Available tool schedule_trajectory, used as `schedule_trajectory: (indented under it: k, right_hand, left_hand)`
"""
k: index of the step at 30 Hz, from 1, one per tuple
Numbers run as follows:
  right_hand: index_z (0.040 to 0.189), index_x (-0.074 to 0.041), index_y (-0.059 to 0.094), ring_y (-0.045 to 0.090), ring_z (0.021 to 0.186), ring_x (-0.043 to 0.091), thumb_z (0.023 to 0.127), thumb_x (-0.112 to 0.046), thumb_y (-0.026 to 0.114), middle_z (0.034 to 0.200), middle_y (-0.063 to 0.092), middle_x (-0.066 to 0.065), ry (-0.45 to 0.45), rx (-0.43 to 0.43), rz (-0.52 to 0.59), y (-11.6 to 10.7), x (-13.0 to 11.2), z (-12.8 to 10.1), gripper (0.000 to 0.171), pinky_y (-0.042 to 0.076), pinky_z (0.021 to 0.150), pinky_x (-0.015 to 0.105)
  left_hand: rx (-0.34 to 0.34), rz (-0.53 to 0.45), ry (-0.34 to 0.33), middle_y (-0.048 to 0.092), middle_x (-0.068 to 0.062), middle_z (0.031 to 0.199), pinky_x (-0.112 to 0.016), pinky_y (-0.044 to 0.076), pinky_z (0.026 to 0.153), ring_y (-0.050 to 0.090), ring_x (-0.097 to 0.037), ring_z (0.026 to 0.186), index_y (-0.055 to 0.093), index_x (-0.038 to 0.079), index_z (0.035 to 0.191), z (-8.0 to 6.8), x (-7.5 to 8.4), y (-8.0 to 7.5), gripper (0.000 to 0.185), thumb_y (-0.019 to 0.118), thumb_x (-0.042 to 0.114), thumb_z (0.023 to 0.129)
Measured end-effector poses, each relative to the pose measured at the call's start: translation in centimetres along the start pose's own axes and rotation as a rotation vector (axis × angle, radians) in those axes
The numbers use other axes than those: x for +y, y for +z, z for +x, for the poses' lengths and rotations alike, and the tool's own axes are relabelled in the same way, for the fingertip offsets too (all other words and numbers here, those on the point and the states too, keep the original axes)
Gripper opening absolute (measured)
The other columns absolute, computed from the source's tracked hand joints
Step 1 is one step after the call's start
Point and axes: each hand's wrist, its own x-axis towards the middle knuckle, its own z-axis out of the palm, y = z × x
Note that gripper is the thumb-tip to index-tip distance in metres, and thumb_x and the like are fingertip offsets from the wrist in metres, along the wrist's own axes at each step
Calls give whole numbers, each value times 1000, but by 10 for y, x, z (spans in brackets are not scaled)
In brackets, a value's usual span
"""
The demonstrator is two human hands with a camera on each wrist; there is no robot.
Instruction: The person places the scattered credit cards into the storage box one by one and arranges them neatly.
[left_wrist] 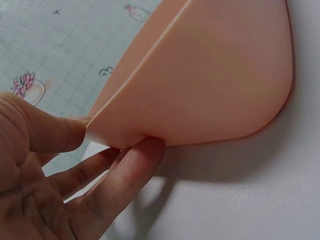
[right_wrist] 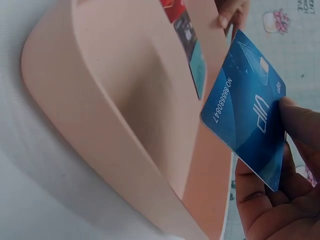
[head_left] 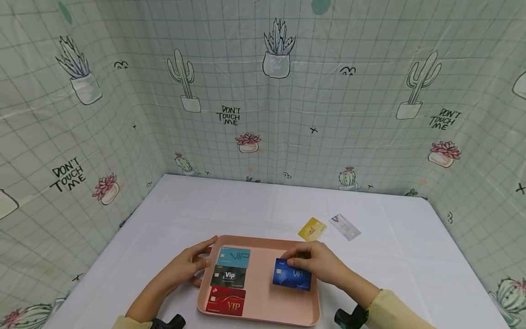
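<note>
My right hand [head_left: 322, 262] pinches a blue VIP card [head_left: 291, 274] by its edge, above the right half of a pink tray [head_left: 263, 307]. In the right wrist view the card [right_wrist: 245, 107] hangs tilted over the tray's floor, thumb on its printed face. At the tray's left side, my left hand [head_left: 185, 269] grips the tray, with its thumb [left_wrist: 62, 134] at the rim and fingertips under the bottom edge. Down the tray's left side lie a light blue VIP card [head_left: 234, 257], a black Vip card [head_left: 228, 277] and a red VIP card [head_left: 226, 301] in a column.
Behind the tray's far right corner, a yellow card [head_left: 312, 229] and a silvery white card [head_left: 345, 227] lie on the white tablecloth [head_left: 255, 205]. A cactus-print curtain [head_left: 312, 105] surrounds the table at the back and sides.
</note>
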Motion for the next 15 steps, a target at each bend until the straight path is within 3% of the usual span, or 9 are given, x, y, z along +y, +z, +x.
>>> schedule_trajectory:
  k: [7, 15]
  right_hand:
    - [103, -18, 81, 66, 95, 4, 96, -20, 73, 100, 79, -5, -60, 42, -112, 10, 5, 0, 11, 55, 82, 23]
    - [99, -18, 81, 66, 90, 2, 95, -17, 73, 95, 78, -7, -70, -22, -129, 19, 10, -3, 9, 56, 78, 21]
  left_hand:
    - [5, -11, -2, 50, -27, 147, -41, 62, 59, 61, -24, 100, 44, 16, 158, 0, 1, -2, 69, 62, 0, 93]
    - [0, -10, 2, 50, -28, 147, -41, 63, 60, 61, -25, 100, 45, 15, 158, -1, 2, -1, 69, 62, 1, 93]
